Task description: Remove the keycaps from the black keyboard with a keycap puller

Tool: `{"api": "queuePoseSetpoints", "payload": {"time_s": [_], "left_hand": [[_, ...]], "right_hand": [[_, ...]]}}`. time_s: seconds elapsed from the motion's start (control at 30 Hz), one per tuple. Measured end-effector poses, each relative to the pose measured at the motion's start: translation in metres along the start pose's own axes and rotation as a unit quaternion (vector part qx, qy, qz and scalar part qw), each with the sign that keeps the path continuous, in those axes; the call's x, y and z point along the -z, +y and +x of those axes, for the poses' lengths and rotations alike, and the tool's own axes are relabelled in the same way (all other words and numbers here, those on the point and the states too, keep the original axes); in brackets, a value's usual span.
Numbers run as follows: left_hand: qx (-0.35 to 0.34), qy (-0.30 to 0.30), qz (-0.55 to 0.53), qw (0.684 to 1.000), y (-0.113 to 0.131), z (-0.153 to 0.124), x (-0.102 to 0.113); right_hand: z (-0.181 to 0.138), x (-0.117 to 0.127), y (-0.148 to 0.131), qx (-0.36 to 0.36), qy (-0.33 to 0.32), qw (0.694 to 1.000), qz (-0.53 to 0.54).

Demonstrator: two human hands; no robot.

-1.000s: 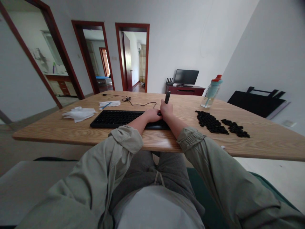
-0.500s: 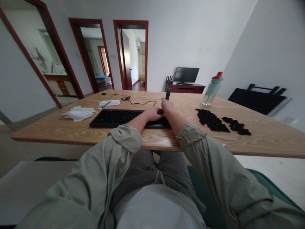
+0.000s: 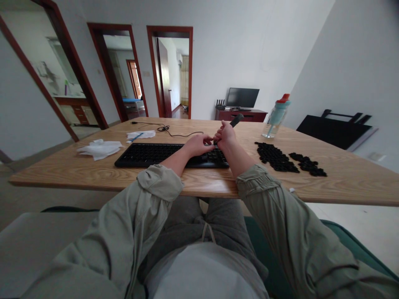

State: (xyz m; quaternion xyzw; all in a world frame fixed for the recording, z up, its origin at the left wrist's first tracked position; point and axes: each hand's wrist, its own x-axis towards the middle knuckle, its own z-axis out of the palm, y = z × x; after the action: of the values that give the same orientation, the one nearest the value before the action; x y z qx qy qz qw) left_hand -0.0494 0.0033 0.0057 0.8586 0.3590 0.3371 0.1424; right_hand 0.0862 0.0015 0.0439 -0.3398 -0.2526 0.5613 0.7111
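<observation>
A black keyboard (image 3: 156, 154) lies on the wooden table (image 3: 93, 174) in front of me. My right hand (image 3: 227, 137) is raised just above the keyboard's right end, fingers closed round a dark handled tool (image 3: 236, 120) that tilts up and to the right. My left hand (image 3: 197, 145) is beside it, fingers curled and pinched toward the tool's tip; what they hold is too small to see. Two heaps of black keycaps (image 3: 276, 158) lie to the right of the keyboard.
A water bottle (image 3: 276, 116) with a red cap stands at the back right. White tissues (image 3: 99, 148) and a wipe packet (image 3: 141, 135) lie left of the keyboard, whose cable (image 3: 174, 133) runs toward the far edge. Doorways and a TV stand are behind the table.
Both hands have lifted off the keyboard's right end. The tool, upright before, now leans to the right. The left hand's fingers have come up to meet the tool's tip.
</observation>
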Motion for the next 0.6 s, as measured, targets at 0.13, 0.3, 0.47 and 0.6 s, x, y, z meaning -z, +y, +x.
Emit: {"api": "queuePoseSetpoints", "payload": {"time_s": [0.13,0.3,0.47,0.6], "left_hand": [[0.009,0.028,-0.021,0.999,0.004,0.000,-0.002],[0.006,0.060,-0.006,0.998,0.011,-0.001,-0.001],[0.004,0.068,0.004,0.998,0.016,-0.001,0.000],[0.015,0.077,0.011,0.997,0.018,-0.002,0.001]], "right_hand": [[-0.006,-0.001,-0.005,0.010,-0.025,0.999,0.026],[-0.010,-0.001,-0.008,0.032,-0.031,0.998,0.036],[-0.007,0.000,-0.010,0.048,-0.038,0.997,0.057],[-0.005,0.002,-0.013,0.075,-0.052,0.993,0.080]]}}
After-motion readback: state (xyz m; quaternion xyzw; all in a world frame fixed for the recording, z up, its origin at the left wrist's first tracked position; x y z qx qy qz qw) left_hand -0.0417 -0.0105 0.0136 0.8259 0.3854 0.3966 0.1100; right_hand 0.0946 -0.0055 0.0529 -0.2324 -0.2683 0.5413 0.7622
